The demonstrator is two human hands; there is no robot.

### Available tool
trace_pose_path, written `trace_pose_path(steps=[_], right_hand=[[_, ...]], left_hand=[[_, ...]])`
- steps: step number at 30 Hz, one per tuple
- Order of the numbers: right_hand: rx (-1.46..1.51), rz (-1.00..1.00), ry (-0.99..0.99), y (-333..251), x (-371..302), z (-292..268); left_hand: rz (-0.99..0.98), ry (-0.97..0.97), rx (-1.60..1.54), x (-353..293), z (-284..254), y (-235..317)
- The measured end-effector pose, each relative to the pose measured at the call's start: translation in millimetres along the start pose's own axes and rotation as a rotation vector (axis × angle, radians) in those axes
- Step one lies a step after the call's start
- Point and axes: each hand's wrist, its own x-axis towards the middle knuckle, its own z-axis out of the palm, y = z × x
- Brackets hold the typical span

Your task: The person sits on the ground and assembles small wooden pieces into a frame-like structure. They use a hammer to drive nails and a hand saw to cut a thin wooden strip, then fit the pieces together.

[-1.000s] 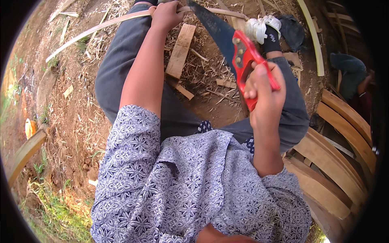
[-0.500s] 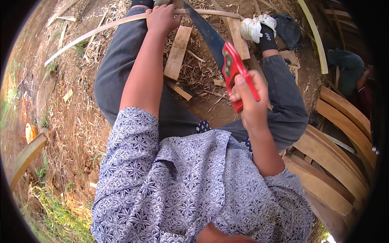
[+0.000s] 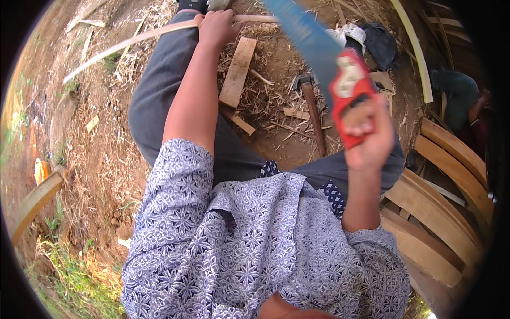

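Observation:
My right hand [image 3: 370, 135] is wrapped round the red handle of a hand saw [image 3: 353, 85]. Its blue-grey blade, smeared by motion, slants up and left and covers part of the far ground. At the top, my left hand [image 3: 218, 26] grips a long, thin, curved wooden strip [image 3: 139, 40] and presses it near my left foot. The strip runs out to the left past my leg; its right end passes behind the blade. On the ground between my legs lies a hammer [image 3: 311, 111] with a wooden handle.
A short flat board [image 3: 237, 73] and wood shavings [image 3: 264, 54] lie between my legs. Several curved timbers [image 3: 433, 212] are stacked at the right. A long pale strip [image 3: 413, 48] lies far right, near another person's leg [image 3: 455, 95]. A curved beam [image 3: 36, 204] is at the left.
My right hand has swung the saw to the right, turning its handle and uncovering the hammer. My left hand stays on the strip, shifted only slightly in view.

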Motion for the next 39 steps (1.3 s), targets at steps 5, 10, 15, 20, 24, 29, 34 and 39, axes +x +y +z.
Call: trace_pose_path(steps=[5,10,15,20,24,29,34,39], right_hand=[[-0.032,-0.297,-0.047,-1,22,5],[-0.176,-0.145,0.015,77,48,27],[-0.26,-0.173,-0.013,124,70,43],[-0.339,-0.224,0.043,141,84,52],[-0.381,-0.204,0.061,142,84,59],[-0.387,-0.19,0.03,145,82,55],[-0.421,-0.173,-0.005,147,66,45],[-0.557,-0.165,-0.051,126,9,19]], left_hand=[[0.008,0.044,-0.001,0,4,-4],[-0.004,0.018,-0.058,3,0,0],[-0.006,-0.009,-0.035,6,1,-1],[0.008,0.006,-0.059,5,1,2],[0.016,0.019,-0.077,4,2,-2],[0.025,0.011,-0.105,6,4,-5],[0.022,0.023,-0.098,5,-2,-1],[0.033,0.045,-0.062,5,4,-1]])
